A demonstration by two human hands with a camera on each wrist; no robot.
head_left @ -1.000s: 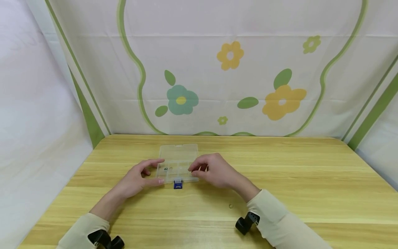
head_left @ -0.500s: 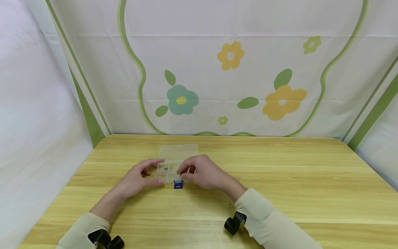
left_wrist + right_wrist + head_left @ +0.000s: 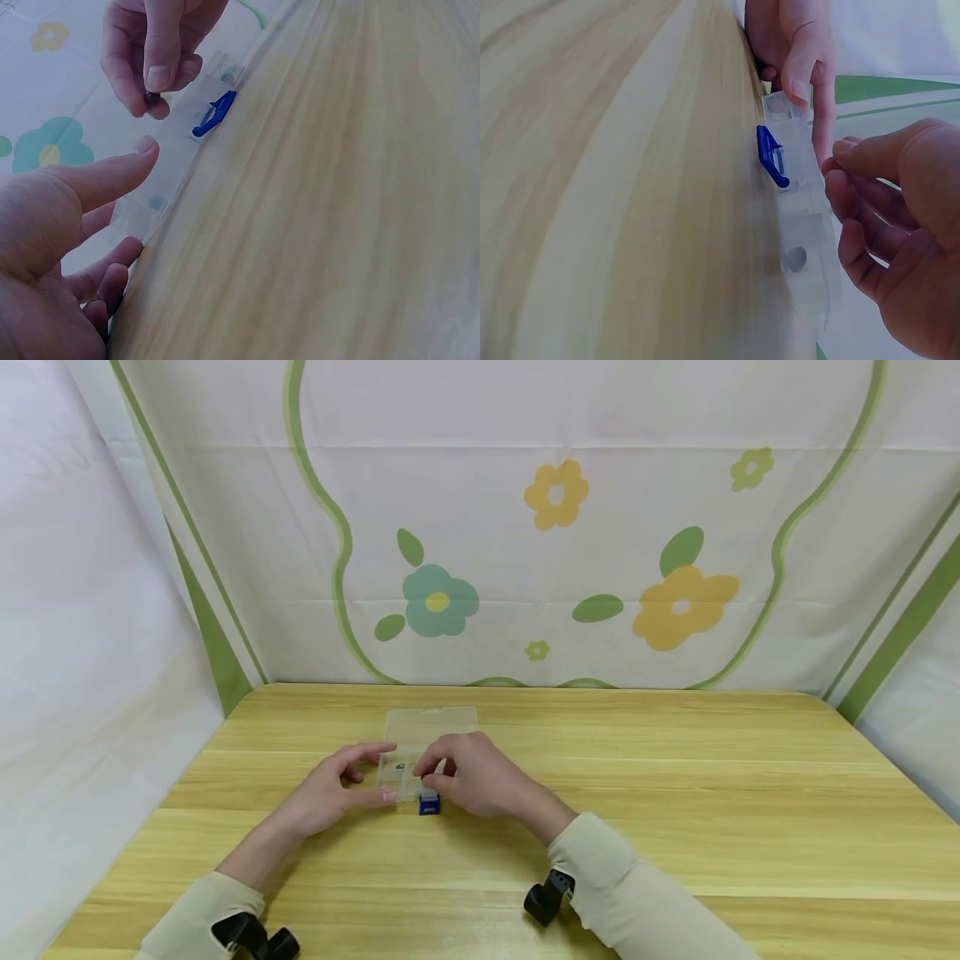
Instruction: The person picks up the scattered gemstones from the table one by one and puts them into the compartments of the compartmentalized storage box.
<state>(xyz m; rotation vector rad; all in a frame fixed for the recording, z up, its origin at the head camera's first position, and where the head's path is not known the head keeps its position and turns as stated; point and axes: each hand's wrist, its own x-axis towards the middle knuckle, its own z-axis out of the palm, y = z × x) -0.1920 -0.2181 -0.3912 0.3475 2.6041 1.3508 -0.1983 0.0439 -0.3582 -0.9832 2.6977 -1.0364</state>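
A clear plastic compartment box [image 3: 407, 787] lies on the table with its lid [image 3: 431, 720] laid back and a blue latch [image 3: 430, 806] at its front. My left hand [image 3: 330, 793] holds the box's left end, thumb at the front corner and index finger at the back. Over the middle of the box, my right hand [image 3: 480, 781] pinches a small dark bead [image 3: 152, 97] between thumb and fingertips. A tiny dark green piece [image 3: 401, 767] sits in a left compartment, close to another tiny piece. My right hand covers the right compartments in the head view.
The wooden table [image 3: 675, 777] runs back to a white cloth wall [image 3: 480, 527] printed with flowers. Black wrist cameras sit at both cuffs, the right one [image 3: 547, 897] low over the tabletop.
My right hand has moved left, from the box's right side to its middle. Its sleeve now hides the small ring-like piece seen on the table earlier. My left hand stays put.
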